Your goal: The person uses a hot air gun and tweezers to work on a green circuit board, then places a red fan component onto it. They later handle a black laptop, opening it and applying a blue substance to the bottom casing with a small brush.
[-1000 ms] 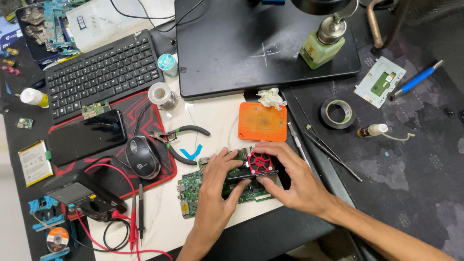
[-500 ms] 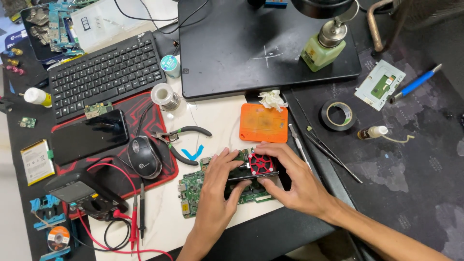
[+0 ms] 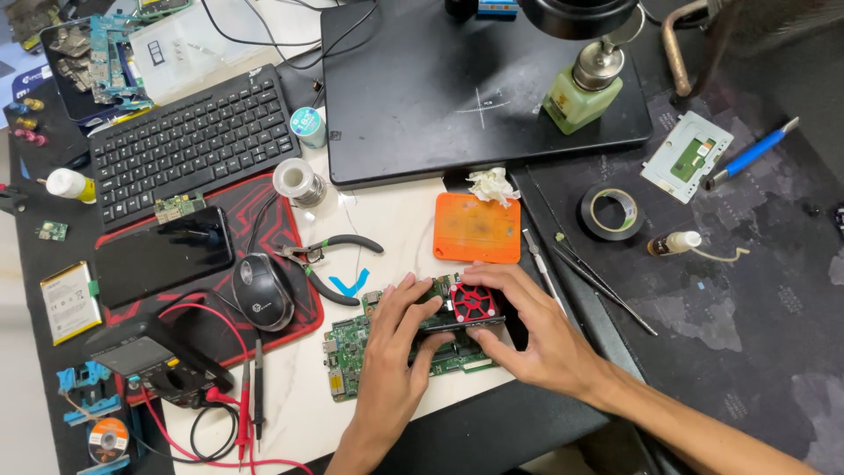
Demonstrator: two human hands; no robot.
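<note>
A green circuit board [image 3: 352, 345] lies near the front of the white bench. On top of it sits a black module with a red fan [image 3: 475, 302]. My left hand [image 3: 397, 352] grips the module's left end, fingers curled over its top. Cupped around the right end is my right hand [image 3: 538, 334], with the thumb under the module and fingers over the fan side. Both hands hold the same piece over the board.
An orange box [image 3: 476, 229] lies just beyond the hands, with crumpled tissue [image 3: 491, 185] behind it. Pliers [image 3: 327, 255], a mouse [image 3: 263, 291] on a red-black mat, a phone [image 3: 163, 257], keyboard [image 3: 193, 142], multimeter with red leads [image 3: 158, 359], tape roll [image 3: 612, 212] and tweezers [image 3: 603, 283] surround them.
Both hands stay on the fan module over the board. My fingers have shifted only slightly; nothing else on the bench has moved.
</note>
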